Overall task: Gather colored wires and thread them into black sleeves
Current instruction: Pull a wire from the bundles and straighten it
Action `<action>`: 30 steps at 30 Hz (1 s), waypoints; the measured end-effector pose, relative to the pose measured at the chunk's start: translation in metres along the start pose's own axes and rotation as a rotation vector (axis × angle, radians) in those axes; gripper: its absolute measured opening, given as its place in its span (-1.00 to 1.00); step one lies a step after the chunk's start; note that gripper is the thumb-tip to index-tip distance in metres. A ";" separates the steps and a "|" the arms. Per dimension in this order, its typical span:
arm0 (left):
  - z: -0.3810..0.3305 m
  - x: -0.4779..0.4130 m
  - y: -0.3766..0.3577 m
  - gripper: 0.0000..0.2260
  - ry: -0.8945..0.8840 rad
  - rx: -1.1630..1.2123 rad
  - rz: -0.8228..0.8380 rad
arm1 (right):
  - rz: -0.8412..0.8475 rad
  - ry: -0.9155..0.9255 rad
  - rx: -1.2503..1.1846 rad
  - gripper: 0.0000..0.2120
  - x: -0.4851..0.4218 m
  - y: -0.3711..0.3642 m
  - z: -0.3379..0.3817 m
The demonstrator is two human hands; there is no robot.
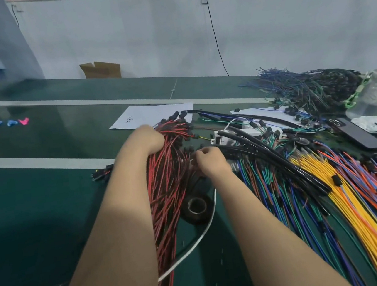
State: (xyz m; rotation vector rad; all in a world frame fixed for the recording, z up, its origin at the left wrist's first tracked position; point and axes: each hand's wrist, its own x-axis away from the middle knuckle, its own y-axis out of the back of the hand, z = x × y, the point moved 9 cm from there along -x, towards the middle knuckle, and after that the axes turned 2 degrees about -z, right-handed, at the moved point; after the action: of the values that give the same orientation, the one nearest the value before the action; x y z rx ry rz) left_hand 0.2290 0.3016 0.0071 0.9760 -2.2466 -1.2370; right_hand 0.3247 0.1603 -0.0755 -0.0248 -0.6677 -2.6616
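Wires (166, 181), thin and glossy in red and black, fan in a thick sheaf across the matte green counter (36, 209) at frame centre, tipped with small black plugs. The left hand (146, 138) has its grip curled round the sheaf's upper end. The right hand (208, 161) sits fisted at the sheaf's right edge; whether that grip pinches a strand I cannot tell. Smooth black sleeves (266, 147) arc just right of it. A black tape roll (196, 207) and a curved white cord (195, 244) lie below. Yellow wires (346, 194) stream toward the lower right.
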 end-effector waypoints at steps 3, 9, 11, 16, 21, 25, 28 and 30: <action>-0.014 -0.010 0.019 -0.86 -0.055 0.101 -0.032 | 0.073 -0.011 0.062 -0.70 -0.003 -0.010 -0.003; 0.015 0.024 -0.067 -0.76 0.054 -0.074 0.352 | 0.030 -0.019 0.123 -0.73 0.000 -0.004 -0.006; 0.015 0.026 -0.071 -0.75 0.056 -0.063 0.332 | 0.039 -0.018 0.074 -0.70 0.000 -0.002 -0.005; -0.022 0.014 -0.006 -0.81 -0.013 0.096 0.039 | 0.093 -0.089 -0.207 -0.69 0.006 -0.007 -0.007; -0.049 0.014 0.048 -0.75 -0.061 0.138 -0.096 | 0.067 -0.137 -0.159 -0.53 0.005 0.000 -0.016; -0.051 0.014 0.045 -0.70 -0.082 0.144 0.022 | 0.271 -0.213 -0.556 -0.21 0.011 -0.016 0.009; -0.057 0.020 0.049 -0.67 -0.128 0.169 0.015 | 0.434 -0.282 -0.748 -0.06 0.020 -0.030 0.038; -0.060 0.025 0.046 -0.71 -0.168 0.149 0.018 | 0.479 -0.241 -0.801 -0.09 0.023 -0.031 0.060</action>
State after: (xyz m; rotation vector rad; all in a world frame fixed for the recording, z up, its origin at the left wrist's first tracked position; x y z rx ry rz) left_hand 0.2316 0.2659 0.0782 0.9335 -2.5023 -1.1985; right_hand 0.2873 0.2045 -0.0342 -0.6406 0.3451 -2.2859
